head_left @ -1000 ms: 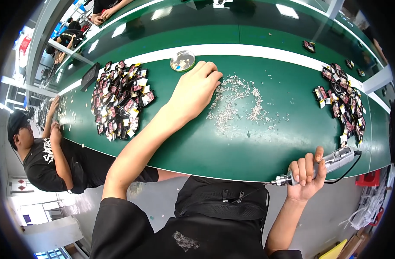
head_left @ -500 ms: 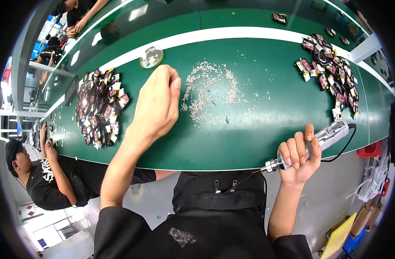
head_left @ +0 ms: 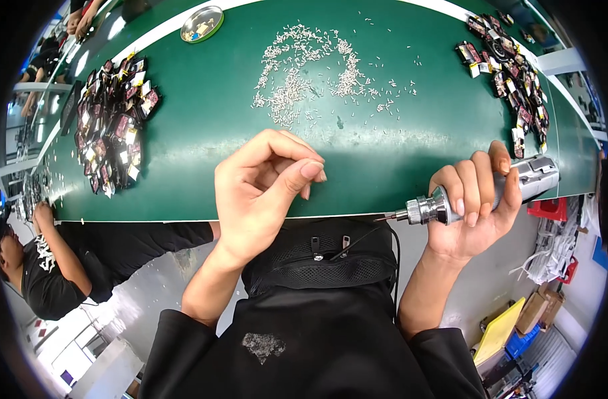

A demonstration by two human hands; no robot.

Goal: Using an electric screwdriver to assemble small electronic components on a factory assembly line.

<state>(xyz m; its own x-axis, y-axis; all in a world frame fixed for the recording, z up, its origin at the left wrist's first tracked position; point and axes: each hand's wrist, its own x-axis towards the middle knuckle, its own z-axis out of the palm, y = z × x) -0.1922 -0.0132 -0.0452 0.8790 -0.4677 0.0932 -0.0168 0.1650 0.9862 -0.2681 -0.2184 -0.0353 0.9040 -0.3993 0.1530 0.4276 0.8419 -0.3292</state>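
Observation:
My right hand [head_left: 473,209] is wrapped round a grey electric screwdriver [head_left: 443,205], whose thin bit points left over the table's near edge. My left hand [head_left: 261,193] hovers above the near side of the green table [head_left: 204,139], thumb and fingertips drawn together in a pinch. Whatever may be between those fingertips is hidden or too small to name. Beyond the left hand, many tiny pale screw-like pieces [head_left: 291,86] lie scattered in loose heaps. A round shallow dish [head_left: 202,24] with small yellowish bits in it sits at the far left.
Piles of small black devices with white tags stand at the left [head_left: 114,126] and at the right [head_left: 516,93]. A black bag [head_left: 317,256] is below the table edge in front of me. At the left, a co-worker [head_left: 58,266] sits by the same table.
My left hand has come back from near the dish toward the table's front edge and turned, showing its palm side. The view has shifted, and my right hand still grips the screwdriver.

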